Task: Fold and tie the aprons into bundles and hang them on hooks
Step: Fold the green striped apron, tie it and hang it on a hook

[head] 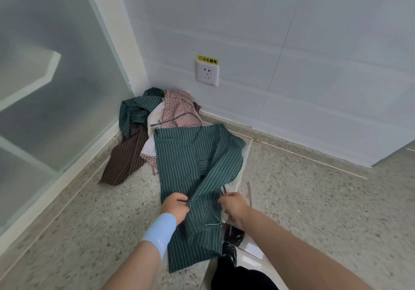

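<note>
Green apron (195,166): woven cloth, dark green with thin white pinstripes. It lies lengthwise on the floor (314,199) in front of me, with the curved neck edge at the far end. The right side is folded over toward the middle, making a long diagonal crease.

Left hand (175,208): fingers curled, pinching the apron's left edge near the close end. A thin dark tie crosses the knuckles. Pale blue wristband (159,233), smooth, on that wrist.

Right hand (235,206): fingers curled at the folded right edge and gripping the cloth there. I cannot tell whether a tie is also caught in the grip.

Floor: speckled terrazzo, grey-beige, hard.

Pile (148,119) in the far corner, touching the green apron's top edge, crumpled. It holds another green striped piece, a brown apron (125,159) with pale stripes spread flat toward the left, and a checked apron (179,107), small red-and-white check. A dark cord (177,119) arcs across the check.

A narrow checked strip (249,194) lies just right of my right hand.

White square socket (207,73) on the tiled wall, with a yellow label (207,59) above it.
</note>
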